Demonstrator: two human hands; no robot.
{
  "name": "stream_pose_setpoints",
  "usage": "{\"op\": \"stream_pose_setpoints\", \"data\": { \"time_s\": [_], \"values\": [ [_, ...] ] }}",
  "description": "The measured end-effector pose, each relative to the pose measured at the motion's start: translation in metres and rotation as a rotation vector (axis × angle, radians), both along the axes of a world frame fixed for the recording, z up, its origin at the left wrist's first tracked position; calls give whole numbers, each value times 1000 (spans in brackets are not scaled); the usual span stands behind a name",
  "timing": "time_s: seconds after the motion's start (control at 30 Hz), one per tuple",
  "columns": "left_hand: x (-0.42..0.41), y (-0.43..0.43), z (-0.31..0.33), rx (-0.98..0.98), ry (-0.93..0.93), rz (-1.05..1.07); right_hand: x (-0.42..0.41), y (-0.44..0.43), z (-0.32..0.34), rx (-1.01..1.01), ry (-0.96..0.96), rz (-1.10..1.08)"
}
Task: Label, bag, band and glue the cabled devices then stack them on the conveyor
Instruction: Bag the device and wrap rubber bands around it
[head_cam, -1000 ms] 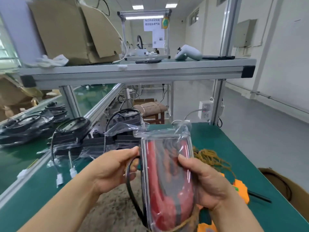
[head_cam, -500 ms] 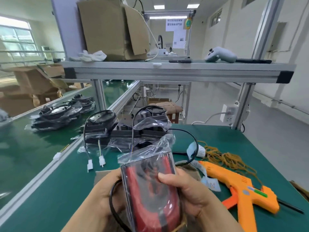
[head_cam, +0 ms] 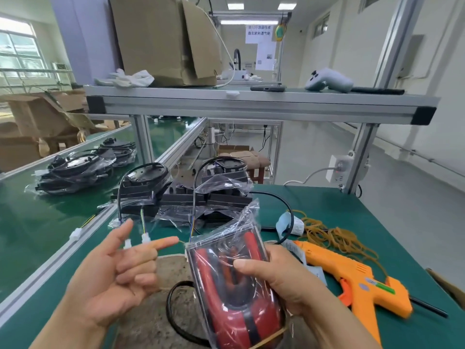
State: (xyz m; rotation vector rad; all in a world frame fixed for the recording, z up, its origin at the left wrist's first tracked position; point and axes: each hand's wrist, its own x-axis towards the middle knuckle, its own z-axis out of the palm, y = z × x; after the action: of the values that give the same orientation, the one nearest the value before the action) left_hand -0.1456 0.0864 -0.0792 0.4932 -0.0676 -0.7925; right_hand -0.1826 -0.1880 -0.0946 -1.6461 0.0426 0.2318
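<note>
1. A glossy red-and-black cabled device (head_cam: 234, 285), rounded at its near end, sits in a crinkled clear plastic bag (head_cam: 241, 222). The right hand (head_cam: 284, 278) grips it, thumb curled over the face and fingers wrapped behind.
2. A thin tan rubber band (head_cam: 274, 333) crosses the bag's near end. The device's smooth black cable (head_cam: 173, 311) loops out low between the two hands.
3. The left hand (head_cam: 118, 270) holds nothing, palm up just left of the bag. Its thumb and forefinger are stretched out and the other fingers loosely bent.
4. Under both hands lies a worn, speckled brown mat (head_cam: 171, 273) on the green bench top (head_cam: 377, 212).
5. Right of the right hand an orange plastic glue gun (head_cam: 352, 273) lies flat, nozzle near that hand. Beyond it are a tangle of loose bands (head_cam: 334, 238) and a curl of blue-and-white labels (head_cam: 289, 222).
6. Ahead of the hands, flat black bagged units (head_cam: 201, 197) are stacked. Stiff cables arch over them, and white connectors (head_cam: 145, 239) dangle near the left forefinger.
7. Left of the left hand, a ribbed aluminium rail (head_cam: 63, 253) edges the green conveyor (head_cam: 37, 230). A broad stretch of belt shows before another bagged stack (head_cam: 75, 172).
8. Overhead, an aluminium shelf (head_cam: 251, 107) carries a cardboard box (head_cam: 163, 39), white gloves (head_cam: 130, 78) and a grey controller (head_cam: 329, 80).
</note>
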Motion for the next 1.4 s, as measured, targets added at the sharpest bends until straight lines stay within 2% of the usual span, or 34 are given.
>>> {"op": "stream_pose_setpoints", "data": {
  "time_s": [0.1, 0.2, 0.33, 0.57, 0.7, 0.8, 0.9, 0.97, 1.03, 1.17, 1.4],
  "values": [
    [-1, -4, 18, 27, -250, -141, -2, 5, 10, -202, -53, 68],
    [5, -15, 32, 193, -305, -94, -6, 17, 20, -329, -88, 124],
    [7, -32, 50, 458, -468, -54, -9, 34, 29, -477, -152, 174],
    [2, -43, 62, 731, -761, -2, -13, 61, 34, -803, -242, 170],
    [-16, -53, 70, 906, -1077, -73, -15, 69, 32, -824, -315, 185],
    [-37, -72, 75, 928, -1191, -200, -11, 75, 30, -804, -479, 292],
    [-49, -88, 77, 1070, -1416, -260, 0, 73, 25, -882, -510, 319],
    [-45, -87, 74, 1177, -1425, -112, 6, 58, 19, -733, -382, 182],
    [-33, -76, 64, 1233, -1342, 43, 6, 34, 13, -505, -240, 19],
    [-15, -50, 29, 1297, -1199, 223, 4, 2, 6, -253, -150, 33],
    [-23, -34, -12, 1285, -1097, 409, 11, -12, -3, -84, -11, -46]
  ]
}}
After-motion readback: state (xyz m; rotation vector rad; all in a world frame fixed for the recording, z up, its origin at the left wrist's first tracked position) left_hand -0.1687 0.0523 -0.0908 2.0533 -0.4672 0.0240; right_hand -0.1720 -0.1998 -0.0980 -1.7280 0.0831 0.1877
